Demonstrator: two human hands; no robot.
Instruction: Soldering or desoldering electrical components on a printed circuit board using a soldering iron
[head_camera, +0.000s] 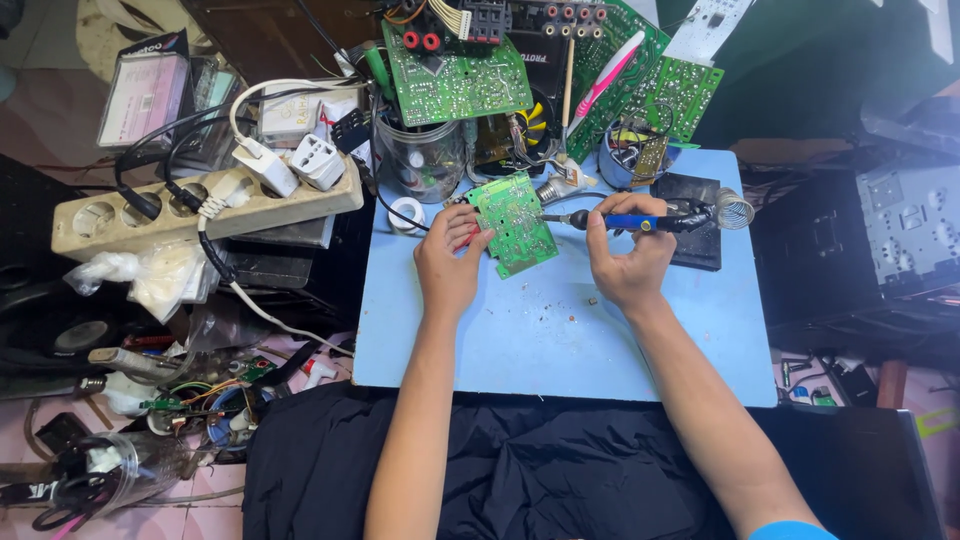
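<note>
1. The left hand (447, 262) has its fingers (468, 236) pinched on the edge of a small green circuit board (514, 222), tilted above the blue tabletop (540, 330).
2. The right hand (626, 255) has its fingers (598, 228) wrapped round a blue-handled soldering iron (625, 221), tip touching the board.
3. Just beyond the right fingers lies a black iron stand (700, 215) with a coil.
4. Far left of the left fingers lies a beige power strip (180, 210).

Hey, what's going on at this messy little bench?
A person sits at a light blue board laid over a cluttered bench. Their left hand tilts a small green circuit board up off the surface, while the right hand holds a blue-handled soldering iron with its tip against the board's right edge. A spring-coil iron stand sits just beyond the right hand. More green circuit boards, a clear jar and a beige power strip crowd the far side.
</note>
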